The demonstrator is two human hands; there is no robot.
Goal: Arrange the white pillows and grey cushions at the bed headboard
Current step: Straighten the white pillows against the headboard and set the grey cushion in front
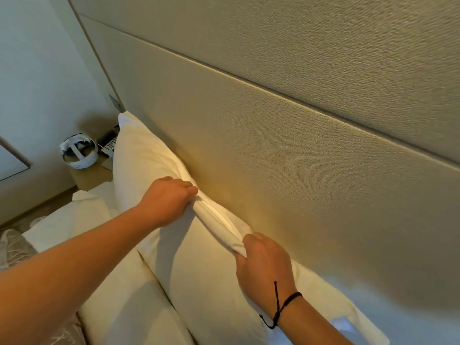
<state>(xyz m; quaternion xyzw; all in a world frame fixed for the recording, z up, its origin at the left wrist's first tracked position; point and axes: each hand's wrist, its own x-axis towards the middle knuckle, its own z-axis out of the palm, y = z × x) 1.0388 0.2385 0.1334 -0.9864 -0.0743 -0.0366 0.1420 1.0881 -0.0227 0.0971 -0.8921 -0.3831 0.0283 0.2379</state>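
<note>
Pillow: a white pillow (159, 175) stands on its long edge against the headboard (286, 135), its top edge bunched into a ridge between the two hands.
Left hand: the left hand (169, 200) clamps the top edge near the pillow's middle, fingers curled over the ridge toward the headboard, forearm reaching in from the lower left.
Right hand: the right hand (263, 267) grips the same top edge nearer the camera, fingers wrapped round a gathered fold of the cover; a black cord (281, 307) is tied round its wrist (one loose end hangs below).
Second pillow: another white pillow (129, 302) lies in front of the first, touching its lower face, along the bed's head end.
Bedding: folded white linen (67, 222) lies at the bed's left edge, beyond the second pillow.
Patterned fabric: a grey piece with pale lines (15, 247) shows at the lower left; I cannot tell whether it is a cushion.
Nightstand: a wooden nightstand (92, 178) stands just left of the pillow's far end, carrying a white headset (79, 153) and a remote (109, 145), which is partly hidden by the pillow.
Wall: a pale wall (37, 70) stands left of the headboard.
</note>
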